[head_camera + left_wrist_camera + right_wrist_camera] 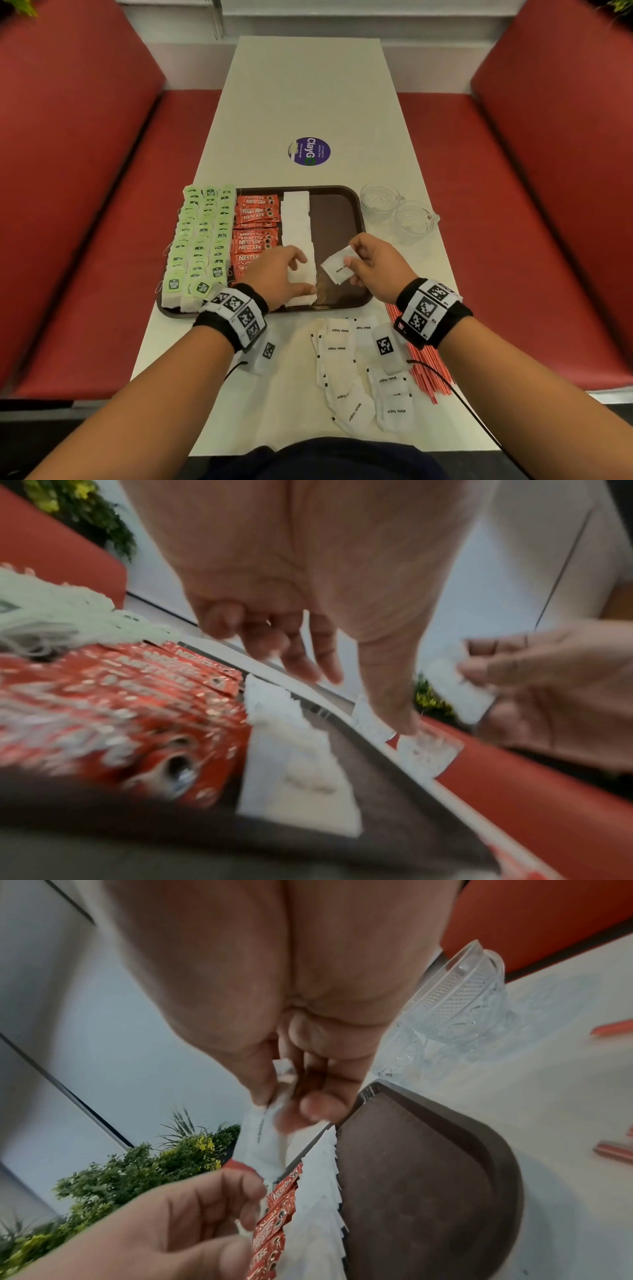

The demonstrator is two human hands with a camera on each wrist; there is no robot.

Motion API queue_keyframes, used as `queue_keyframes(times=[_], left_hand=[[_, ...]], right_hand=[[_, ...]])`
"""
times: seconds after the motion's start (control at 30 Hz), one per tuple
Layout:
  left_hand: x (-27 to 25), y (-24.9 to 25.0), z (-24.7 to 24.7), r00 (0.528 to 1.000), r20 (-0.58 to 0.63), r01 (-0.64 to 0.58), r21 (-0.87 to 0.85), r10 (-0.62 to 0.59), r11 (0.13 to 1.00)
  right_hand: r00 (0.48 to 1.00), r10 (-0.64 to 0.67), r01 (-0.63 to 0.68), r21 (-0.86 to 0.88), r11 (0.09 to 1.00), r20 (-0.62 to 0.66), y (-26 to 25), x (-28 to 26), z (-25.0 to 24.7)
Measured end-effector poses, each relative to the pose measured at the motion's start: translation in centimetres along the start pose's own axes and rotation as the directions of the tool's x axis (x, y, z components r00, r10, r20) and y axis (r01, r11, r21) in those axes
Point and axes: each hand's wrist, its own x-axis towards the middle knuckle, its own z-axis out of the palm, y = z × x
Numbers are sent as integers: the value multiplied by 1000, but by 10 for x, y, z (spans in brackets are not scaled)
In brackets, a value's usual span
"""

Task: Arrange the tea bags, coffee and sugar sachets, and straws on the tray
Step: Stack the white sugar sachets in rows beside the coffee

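Red booth benches (85, 192) flank a long pale table (308, 102) bearing the dark brown tray (337, 219). Beyond and to the left of the left hand's (274, 274) fingers, the tray holds rows of green-tagged tea bags (202, 240), then red coffee sachets (255, 222), then a column of white sugar sachets (296, 222); the strip beneath the right hand (375, 262) is bare, presumably kept for more sachets or the straws (424, 370). Left fingers, loosely spread, rest on the sugar column's near end, apparently steadying it. Right thumb and fingers pinch one white sugar sachet (337, 269) just above the bare strip. Behind both wrists lie loose sugar sachets (356, 377) and red straws on the table. Two empty glass cups (397, 212) stand beyond the right fingers.
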Motion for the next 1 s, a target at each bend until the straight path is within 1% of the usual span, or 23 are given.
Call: queue_keyframes(times=[0.03,0.07,0.13,0.2,0.23,0.27,0.33,0.37,0.43,0.5,0.57,0.67,0.77,0.9,1.0], left_hand=[[1,5,-4,998,47,-39,-110,44,993],[3,10,-8,994,66,-73,-188,87,979],[11,17,-10,990,23,-128,-236,137,963],[21,21,-11,989,-42,-145,-231,139,962],[27,23,-12,989,-66,-144,-231,132,962],[35,23,-13,989,-89,-139,-225,121,964],[55,23,-20,987,-140,-110,-188,84,976],[67,22,-23,985,-161,-89,-160,63,983],[94,19,-30,984,-174,-53,-111,33,992],[122,14,-35,984,-180,-3,-86,-13,996],[147,8,-36,980,-186,57,-69,-69,996],[179,5,-36,980,-156,119,-42,-124,992],[202,5,-33,983,-114,149,17,-146,989],[224,4,-31,989,-75,134,153,-124,979],[230,3,-32,991,-82,117,203,-102,972]], right_hand=[[1000,10,-11,41,999,4,-1,1,1],[1000,14,-14,74,997,10,-3,2,2],[999,21,-25,146,989,30,-7,4,3],[999,43,-48,191,980,31,-6,8,4],[998,55,-55,168,984,7,-3,12,4],[997,60,-56,96,994,-41,1,15,3],[986,66,-81,-96,992,-153,11,23,-2],[979,79,-113,-175,978,-187,16,27,-5],[972,135,-190,-302,934,-195,24,36,-12],[964,207,-258,-407,876,-164,30,44,-15],[956,262,-292,-487,823,-132,35,50,-15],[947,304,-311,-558,769,-108,40,58,-12],[945,315,-304,-595,744,-89,40,62,-11],[936,344,-316,-589,743,-68,44,67,-12],[935,352,-311,-592,743,-49,44,66,-12]])
